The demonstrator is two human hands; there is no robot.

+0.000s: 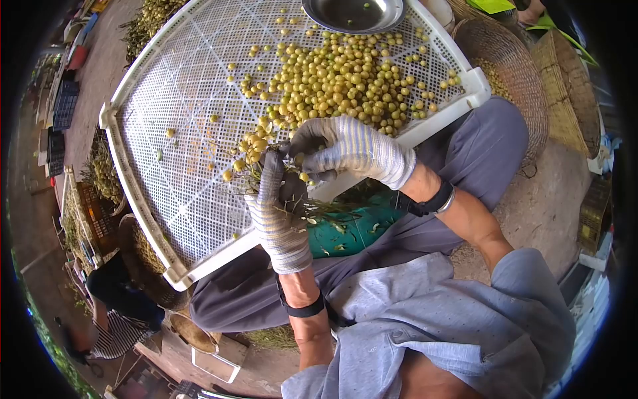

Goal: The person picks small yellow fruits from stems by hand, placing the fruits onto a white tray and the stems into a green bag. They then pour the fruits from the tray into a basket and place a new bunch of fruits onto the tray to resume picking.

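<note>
My left hand (279, 209), in a striped knitted glove with dark fingers, is closed around the thin stems of a fruit sprig (255, 145). Small round yellow fruits hang from the sprig over the near edge of the white mesh tray (179, 120). Beside it, my right hand (345, 151), gloved the same way, pinches at the sprig, with a small yellow fruit (298, 159) between its fingertips. Past the hands, a heap of loose yellow-green fruits (339, 83) lies on the tray. Part of the stems is hidden by the fingers.
A metal bowl (355, 14) stands at the tray's far side. Bits of leaf and stem lie on a green surface (342, 233) between my legs. Woven baskets (508, 80) stand at right. Another person (123, 332) sits at lower left, near bundles of cut branches (103, 166).
</note>
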